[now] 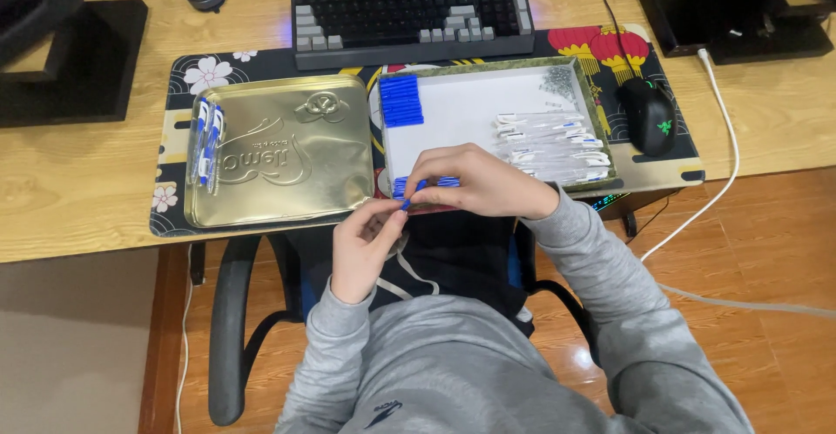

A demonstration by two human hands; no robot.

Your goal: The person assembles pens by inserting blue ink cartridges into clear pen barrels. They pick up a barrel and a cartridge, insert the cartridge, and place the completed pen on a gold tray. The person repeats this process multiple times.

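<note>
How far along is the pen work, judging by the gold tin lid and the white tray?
Done: a few finished blue-and-white pens lie on the gold tin lid. In hand: the left hand and right hand pinch one small blue part between them. Left: the white tray holds a stack of blue parts, many clear barrels and a small pile of metal bits.

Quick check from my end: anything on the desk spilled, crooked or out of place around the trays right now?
Nothing spilled or damaged. The white-lined tray holds blue parts, white pieces and small metal bits in separate groups. The gold tin lid sits slightly askew, finished pens along its left edge. Both hands hold a blue piece.
</note>
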